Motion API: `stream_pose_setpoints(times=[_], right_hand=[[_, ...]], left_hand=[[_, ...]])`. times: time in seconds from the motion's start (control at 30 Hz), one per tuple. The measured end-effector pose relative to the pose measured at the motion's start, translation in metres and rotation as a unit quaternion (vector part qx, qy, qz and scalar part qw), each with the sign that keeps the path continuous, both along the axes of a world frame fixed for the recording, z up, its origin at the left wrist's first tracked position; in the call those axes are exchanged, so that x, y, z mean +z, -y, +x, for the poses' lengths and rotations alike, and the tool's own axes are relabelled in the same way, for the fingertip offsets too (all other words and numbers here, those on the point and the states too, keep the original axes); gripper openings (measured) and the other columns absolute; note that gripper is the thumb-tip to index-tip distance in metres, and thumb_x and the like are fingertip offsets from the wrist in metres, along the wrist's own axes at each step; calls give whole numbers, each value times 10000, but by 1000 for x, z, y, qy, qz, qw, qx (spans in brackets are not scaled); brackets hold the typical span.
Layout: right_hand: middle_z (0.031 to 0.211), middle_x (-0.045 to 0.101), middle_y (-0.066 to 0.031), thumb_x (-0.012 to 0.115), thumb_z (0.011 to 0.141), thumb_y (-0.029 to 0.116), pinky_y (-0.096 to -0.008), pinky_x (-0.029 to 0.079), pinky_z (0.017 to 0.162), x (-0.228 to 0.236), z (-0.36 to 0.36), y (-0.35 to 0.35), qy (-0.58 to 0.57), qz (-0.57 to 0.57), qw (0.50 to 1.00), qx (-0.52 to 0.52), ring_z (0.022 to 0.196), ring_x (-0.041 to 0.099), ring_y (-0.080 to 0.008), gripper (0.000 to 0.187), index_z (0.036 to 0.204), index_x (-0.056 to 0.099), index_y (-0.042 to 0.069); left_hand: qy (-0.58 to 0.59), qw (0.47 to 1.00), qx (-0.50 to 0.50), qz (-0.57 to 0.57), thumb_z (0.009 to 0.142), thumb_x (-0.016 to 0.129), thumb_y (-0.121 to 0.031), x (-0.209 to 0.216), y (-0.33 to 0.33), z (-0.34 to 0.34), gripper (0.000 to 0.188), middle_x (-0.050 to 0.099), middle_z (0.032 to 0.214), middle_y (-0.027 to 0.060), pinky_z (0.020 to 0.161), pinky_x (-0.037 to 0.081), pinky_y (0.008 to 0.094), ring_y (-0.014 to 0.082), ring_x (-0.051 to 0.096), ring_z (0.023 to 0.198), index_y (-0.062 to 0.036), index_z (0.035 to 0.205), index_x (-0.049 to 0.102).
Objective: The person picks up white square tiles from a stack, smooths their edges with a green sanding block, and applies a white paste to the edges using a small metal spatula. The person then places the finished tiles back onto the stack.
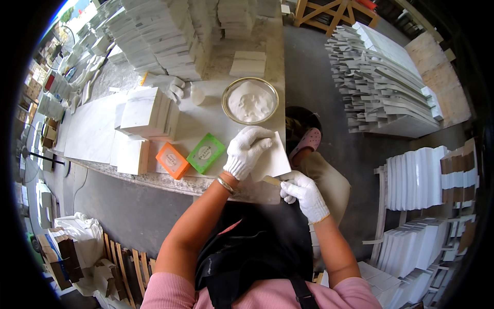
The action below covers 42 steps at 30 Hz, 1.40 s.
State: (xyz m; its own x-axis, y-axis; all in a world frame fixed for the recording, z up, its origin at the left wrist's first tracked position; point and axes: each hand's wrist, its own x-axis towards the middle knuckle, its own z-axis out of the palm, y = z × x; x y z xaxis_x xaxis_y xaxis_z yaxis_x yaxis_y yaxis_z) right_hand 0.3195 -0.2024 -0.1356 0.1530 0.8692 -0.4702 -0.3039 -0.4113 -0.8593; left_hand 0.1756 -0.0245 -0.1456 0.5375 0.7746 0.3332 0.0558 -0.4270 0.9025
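Note:
Both my hands wear white knit gloves. My left hand (248,153) is closed on a white tile (278,157), which it holds tilted over the table's near right corner. In my right hand (304,194) is a small flat tan tool (271,180), its exact kind unclear, with its end at the tile's lower edge. Just beyond the tile stands a round metal bowl (250,122) of white powder (250,98). An orange block (163,155) and a green block (199,159), each with a pale round mark, lie left of my left hand.
A short stack of white tiles (140,110) stands at the table's left, near a loose glove (176,88) and a small translucent container (197,95). Tall tile stacks (164,38) rise behind. Another person's leg and pink clog (309,141) are beside the table's right edge.

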Motion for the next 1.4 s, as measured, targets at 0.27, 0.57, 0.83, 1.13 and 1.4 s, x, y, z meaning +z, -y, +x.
stream_pose_setpoints(times=[0.27,0.57,0.83,1.13,1.4], right_hand=[[805,645,-32,620,946,182,-222,447,617,7,-5,2,17,-22,999,34,658,542,-71,266,1152,636,15],[811,665,-47,619,942,136,-217,446,604,23,12,27,108,-74,990,48,661,553,-73,327,1244,620,8],[903,680,-75,612,940,72,-238,494,691,38,21,25,116,15,991,-59,757,624,-107,365,1286,584,-41],[841,663,-22,611,978,164,-195,445,614,52,33,-40,173,62,979,-83,683,566,-54,283,1208,660,6],[809,709,-96,627,936,222,-295,498,610,57,39,-164,447,162,879,-16,674,644,-182,225,1072,728,75]], left_hand=[[-134,973,-59,177,979,551,-371,-13,-7,1,306,696,1110,79,992,426,451,307,586,1140,-146,1061,740],[-231,944,-52,230,887,566,-638,6,14,-36,787,516,1414,197,1114,339,515,399,431,1358,-77,1432,483],[-351,906,-50,231,531,857,-488,17,32,-47,1161,431,1472,235,1150,319,533,428,365,1411,0,1472,385],[-265,958,-13,104,556,833,-373,51,29,-50,929,514,1343,207,988,489,486,418,540,1214,-72,1364,486],[-293,946,45,131,570,910,-389,93,-25,-75,948,539,1271,195,934,516,466,381,591,1128,-63,1350,483]])
